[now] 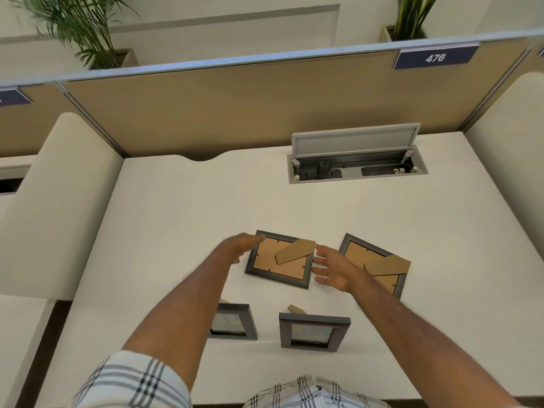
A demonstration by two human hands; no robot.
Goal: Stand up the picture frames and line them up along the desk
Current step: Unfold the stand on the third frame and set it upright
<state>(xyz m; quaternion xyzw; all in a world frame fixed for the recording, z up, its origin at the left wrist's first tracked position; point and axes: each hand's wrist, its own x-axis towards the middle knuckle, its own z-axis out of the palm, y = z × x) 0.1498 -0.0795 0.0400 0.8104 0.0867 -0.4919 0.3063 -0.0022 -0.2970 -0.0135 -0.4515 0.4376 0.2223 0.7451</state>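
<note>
Several grey picture frames are on the cream desk. One face-down frame lies flat at the middle, its brown cardboard back and stand showing. My left hand hovers at its left edge, fingers spread, and my right hand is at its right edge, fingers apart. A second face-down frame lies just right of my right hand, partly hidden by my wrist. Nearer me, two frames stand upright: one at centre, another partly behind my left forearm.
An open cable hatch with sockets sits in the desk at the back right. A tan partition with a "476" label closes the back. Rounded cream side dividers flank the desk. Potted plants stand beyond the partition.
</note>
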